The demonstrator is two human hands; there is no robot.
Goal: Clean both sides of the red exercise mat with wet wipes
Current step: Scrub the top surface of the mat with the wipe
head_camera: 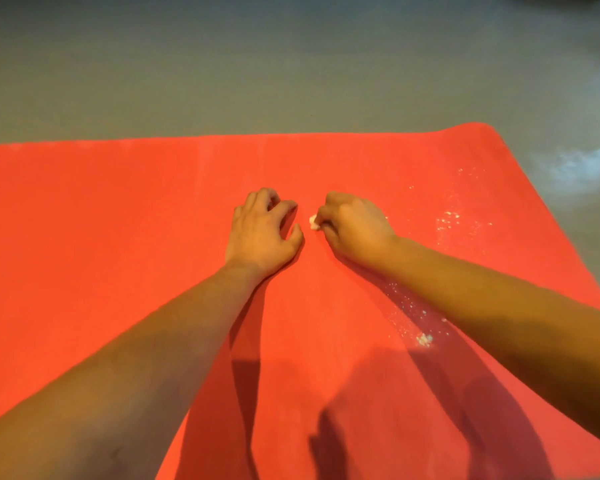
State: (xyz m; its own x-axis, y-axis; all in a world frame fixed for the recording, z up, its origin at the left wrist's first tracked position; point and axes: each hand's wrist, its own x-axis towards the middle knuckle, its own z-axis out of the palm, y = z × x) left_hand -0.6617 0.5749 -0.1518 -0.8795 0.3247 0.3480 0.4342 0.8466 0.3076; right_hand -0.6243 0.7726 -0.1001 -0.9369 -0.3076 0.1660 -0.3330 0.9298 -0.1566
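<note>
The red exercise mat (pixel 118 220) lies flat on the floor and fills most of the view. My left hand (pixel 262 232) rests on the mat near its middle, fingers bent and spread, holding nothing. Just to its right, my right hand (pixel 352 226) is curled round a small crumpled white wet wipe (pixel 313 222), pressing it down on the mat. Only a bit of the wipe shows past my fingers. White crumbs and specks (pixel 425 339) are scattered on the mat's right part, some under my right forearm.
Grey floor (pixel 257 64) stretches beyond the mat's far edge. A pale whitish patch (pixel 582 166) lies on the floor past the mat's right corner. More white specks (pixel 459 216) dot the mat near that corner.
</note>
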